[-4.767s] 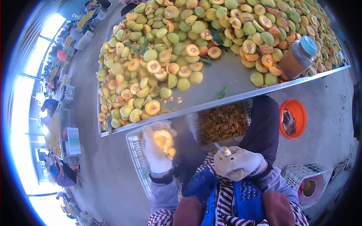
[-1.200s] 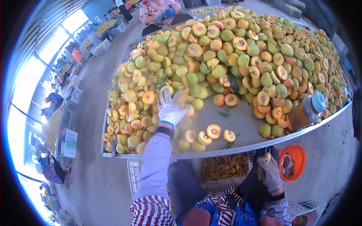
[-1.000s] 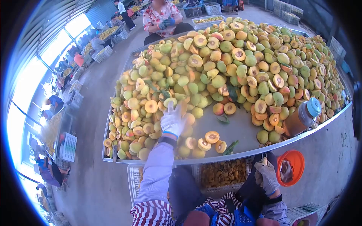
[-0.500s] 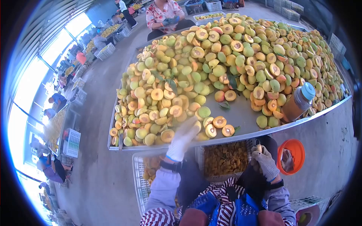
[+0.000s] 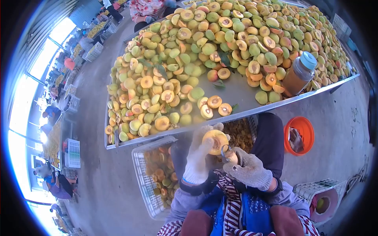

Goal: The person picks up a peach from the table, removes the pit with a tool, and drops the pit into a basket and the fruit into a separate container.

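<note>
A halved yellow fruit is held in my gloved left hand, cut face up, above the crates at my lap. My gloved right hand grips a small tool with a light handle and a metal ring end, which is against the right edge of the fruit half. Beyond both hands, a metal table bears a large heap of halved fruit. Several halves lie cut side up near its front edge.
A white crate of fruit halves stands at left, and a crate of darker pieces sits beneath my hands. An orange bucket is at right. A bottle stands on the table. Across it sits a person.
My left hand has come back from the heap to my lap with a fruit half. My right hand has moved left to meet it with the tool. The view has tilted down.
</note>
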{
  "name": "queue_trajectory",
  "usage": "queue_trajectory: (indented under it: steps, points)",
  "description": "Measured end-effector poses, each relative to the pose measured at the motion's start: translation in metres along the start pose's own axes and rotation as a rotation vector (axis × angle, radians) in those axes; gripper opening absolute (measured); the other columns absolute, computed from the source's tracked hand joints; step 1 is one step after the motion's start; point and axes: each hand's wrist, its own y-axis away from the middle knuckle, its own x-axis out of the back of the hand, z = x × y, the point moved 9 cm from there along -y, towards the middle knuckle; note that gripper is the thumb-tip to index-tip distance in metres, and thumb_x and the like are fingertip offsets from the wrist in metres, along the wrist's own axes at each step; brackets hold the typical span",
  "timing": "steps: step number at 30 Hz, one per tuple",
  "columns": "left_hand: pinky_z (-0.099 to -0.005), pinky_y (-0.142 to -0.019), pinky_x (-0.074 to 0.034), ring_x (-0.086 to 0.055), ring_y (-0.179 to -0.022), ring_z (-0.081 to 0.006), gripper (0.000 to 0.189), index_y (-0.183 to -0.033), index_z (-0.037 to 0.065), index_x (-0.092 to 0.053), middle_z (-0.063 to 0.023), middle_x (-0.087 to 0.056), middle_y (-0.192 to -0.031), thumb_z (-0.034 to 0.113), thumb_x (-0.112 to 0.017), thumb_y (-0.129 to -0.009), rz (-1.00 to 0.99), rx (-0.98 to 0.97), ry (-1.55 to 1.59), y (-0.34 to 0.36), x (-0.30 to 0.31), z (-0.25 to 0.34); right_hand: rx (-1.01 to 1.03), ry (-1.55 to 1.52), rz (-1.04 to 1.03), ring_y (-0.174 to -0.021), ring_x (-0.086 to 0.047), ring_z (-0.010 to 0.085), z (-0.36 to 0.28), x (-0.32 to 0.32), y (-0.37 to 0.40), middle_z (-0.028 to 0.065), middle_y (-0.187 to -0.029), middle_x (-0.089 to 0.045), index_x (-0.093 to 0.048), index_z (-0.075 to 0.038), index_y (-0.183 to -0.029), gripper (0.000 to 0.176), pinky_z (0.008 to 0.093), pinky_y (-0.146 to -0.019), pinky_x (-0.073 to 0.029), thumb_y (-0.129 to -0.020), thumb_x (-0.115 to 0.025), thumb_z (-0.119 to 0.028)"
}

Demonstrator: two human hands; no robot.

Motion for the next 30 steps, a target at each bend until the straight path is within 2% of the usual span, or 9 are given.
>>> queue_trajectory:
  steps: [8, 10, 13, 15, 18, 24, 27, 29, 30]
  points:
    - [-0.0359, -0.094, -0.051, -0.059, -0.113, -0.023, 0.057, -0.141, -0.001, -0.047, -0.0149, -0.058, -0.13, 0.045, -0.044, -0.106, 0.081, -0.091, -0.204, 0.017, 0.005, -0.005, 0.08, 0.116, 0.08, -0.073, -0.069, 0.0365, -0.004, -0.003, 0.01, 0.0133, -0.076, -0.066, -0.059, -0.014, -0.113, 0.04, 0.044, -0.062, -0.052, -0.087, -0.07, -0.042]
    - [-0.0351, -0.095, -0.05, -0.059, -0.113, -0.0224, 0.059, -0.141, -0.001, -0.047, -0.0148, -0.058, -0.131, 0.047, -0.043, -0.107, 0.07, -0.11, -0.272, 0.021, 0.001, -0.005, 0.061, 0.238, 0.11, -0.072, -0.07, 0.0222, -0.009, 0.0, 0.01, 0.0064, -0.08, -0.069, -0.062, -0.009, -0.109, 0.03, 0.0329, -0.067, -0.053, -0.089, -0.075, -0.028]
    - [-0.0345, -0.1, -0.047, -0.058, -0.115, -0.0215, 0.063, -0.141, -0.003, -0.046, -0.0142, -0.058, -0.131, 0.049, -0.043, -0.106, 0.058, -0.188, -0.496, 0.026, -0.005, 0.001, 0.027, 0.176, 0.105, -0.074, -0.07, 0.0276, -0.003, -0.002, 0.013, 0.0079, -0.081, -0.069, -0.063, -0.01, -0.111, 0.033, 0.0344, -0.068, -0.053, -0.087, -0.077, -0.028]
    - [-0.0354, -0.103, -0.044, -0.057, -0.116, -0.0218, 0.064, -0.135, -0.004, -0.053, -0.0137, -0.058, -0.131, 0.051, -0.041, -0.106, 0.059, -0.258, -0.545, 0.03, -0.004, -0.001, 0.064, 0.177, 0.118, -0.072, -0.07, 0.024, 0.001, -0.005, 0.014, 0.0069, -0.08, -0.069, -0.063, -0.01, -0.112, 0.033, 0.0328, -0.066, -0.053, -0.088, -0.077, -0.028]
    - [-0.0365, -0.099, -0.048, -0.061, -0.112, -0.0223, 0.052, -0.14, -0.007, -0.048, -0.0176, -0.061, -0.128, 0.034, -0.045, -0.107, 0.071, -0.284, -0.365, 0.037, -0.003, -0.011, 0.035, 0.037, 0.057, -0.069, -0.071, 0.021, 0.003, -0.01, 0.017, 0.0074, -0.078, -0.07, -0.061, -0.009, -0.112, 0.033, 0.0326, -0.063, -0.053, -0.09, -0.073, -0.031]
    - [-0.0352, -0.095, -0.049, -0.062, -0.107, -0.0219, 0.049, -0.136, -0.005, -0.052, -0.0161, -0.062, -0.123, 0.035, -0.045, -0.107, 0.01, -0.515, -0.677, 0.049, -0.018, -0.004, -0.164, -0.23, -0.109, -0.07, -0.07, 0.0129, 0.007, -0.016, 0.024, 0.0049, -0.08, -0.071, -0.061, -0.007, -0.112, 0.03, 0.0285, -0.063, -0.054, -0.094, -0.068, -0.029]
    - [-0.0343, -0.092, -0.049, -0.062, -0.105, -0.0219, 0.045, -0.132, -0.005, -0.055, -0.0155, -0.062, -0.121, 0.031, -0.047, -0.106, 0.087, -0.301, -0.552, 0.047, -0.014, -0.01, -0.091, -0.203, -0.117, -0.065, -0.067, 0.0114, 0.015, -0.021, 0.022, 0.0031, -0.076, -0.069, -0.06, -0.006, -0.112, 0.028, 0.0265, -0.06, -0.052, -0.096, -0.066, -0.028]
    - [-0.0336, -0.091, -0.049, -0.062, -0.103, -0.0218, 0.043, -0.13, -0.006, -0.056, -0.0159, -0.062, -0.121, 0.028, -0.048, -0.105, 0.074, -0.307, -0.629, 0.042, -0.01, -0.007, -0.003, -0.179, -0.095, -0.062, -0.064, 0.0107, 0.014, -0.02, 0.023, 0.0027, -0.073, -0.066, -0.059, -0.005, -0.112, 0.028, 0.0252, -0.057, -0.05, -0.097, -0.064, -0.028]
    - [-0.0329, -0.09, -0.05, -0.063, -0.102, -0.0217, 0.041, -0.128, -0.007, -0.058, -0.0162, -0.063, -0.121, 0.025, -0.048, -0.104, 0.061, -0.315, -0.706, 0.04, -0.011, -0.005, -0.061, -0.395, -0.162, -0.058, -0.061, 0.0104, 0.018, -0.028, 0.024, 0.0025, -0.07, -0.064, -0.059, -0.005, -0.112, 0.027, 0.024, -0.053, -0.047, -0.097, -0.063, -0.027]
